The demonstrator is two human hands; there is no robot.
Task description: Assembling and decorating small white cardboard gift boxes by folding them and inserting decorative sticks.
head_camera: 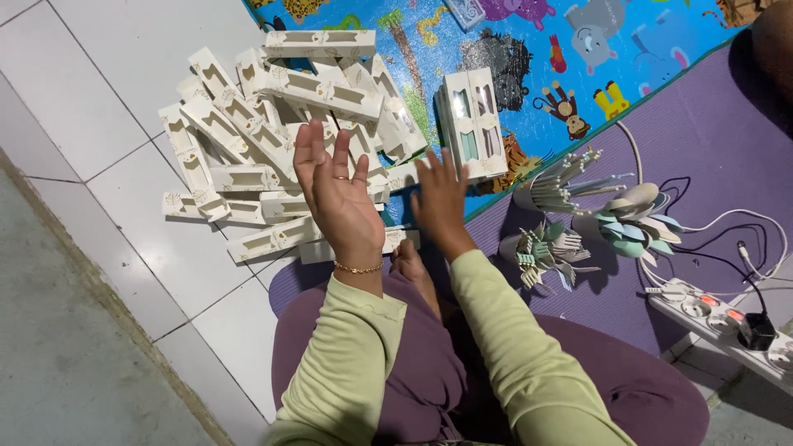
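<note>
My left hand [334, 186] hangs above the heap of cream cardboard boxes [273, 140], palm up, fingers spread and empty — a ring on one finger, a gold bracelet [358, 268] at the wrist. My right hand [440, 198] reaches forward, fingers splayed open, holding nothing, just below the stood-up boxes [472, 124] at twelve o'clock. The heap sprawls across the white floor tiles [99, 107] toward ten o'clock, its edge touching the animal-print play mat [529, 49]. At three o'clock, on the purple mat [702, 132], lie bundles of pale spoons [632, 219] and forks [545, 248] — beyond them a white power strip [719, 318] with cables.
</note>
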